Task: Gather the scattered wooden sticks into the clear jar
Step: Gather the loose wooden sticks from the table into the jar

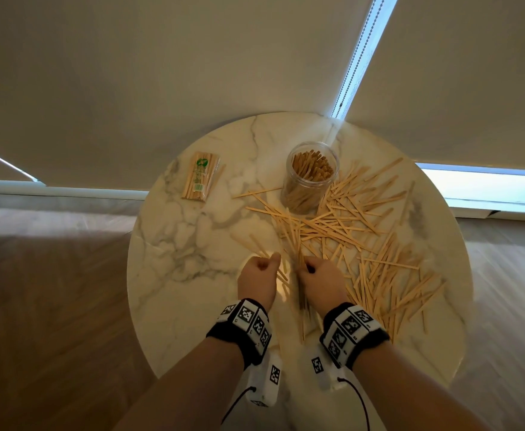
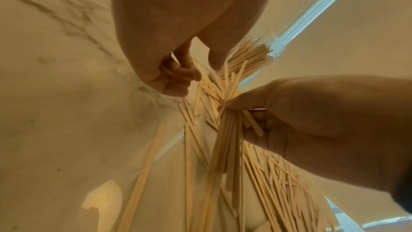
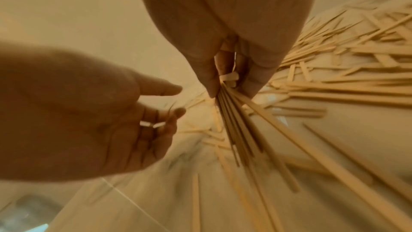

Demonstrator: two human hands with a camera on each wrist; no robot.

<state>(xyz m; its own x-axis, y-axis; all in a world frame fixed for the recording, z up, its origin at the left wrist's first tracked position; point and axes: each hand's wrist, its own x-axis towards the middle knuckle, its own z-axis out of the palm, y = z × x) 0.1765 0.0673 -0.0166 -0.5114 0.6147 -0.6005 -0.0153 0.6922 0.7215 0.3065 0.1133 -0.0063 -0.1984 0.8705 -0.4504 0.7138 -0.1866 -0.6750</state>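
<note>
One clear jar (image 1: 312,178), one wrapped packet (image 1: 200,177), one bench (image 1: 192,244), left hand (image 1: 256,279) and right hand (image 1: 323,281); loose wooden sticks (image 1: 363,213) beyond counting.

Dim, warm-tinted light, daylight slivers beside the blinds (image 1: 161,57), fisheye bending at edges, motion-blurred sticks (image 3: 240,130) in wrist views.

free: table (image 1: 174,275) left side | obstacles: scattered sticks (image 1: 363,219) right, jar (image 1: 312,178) beyond

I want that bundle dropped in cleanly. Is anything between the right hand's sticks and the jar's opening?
Nothing visible does. The right hand grips the bundle; the jar stands open beyond, partly filled, with only loose sticks lying flat between.
</note>
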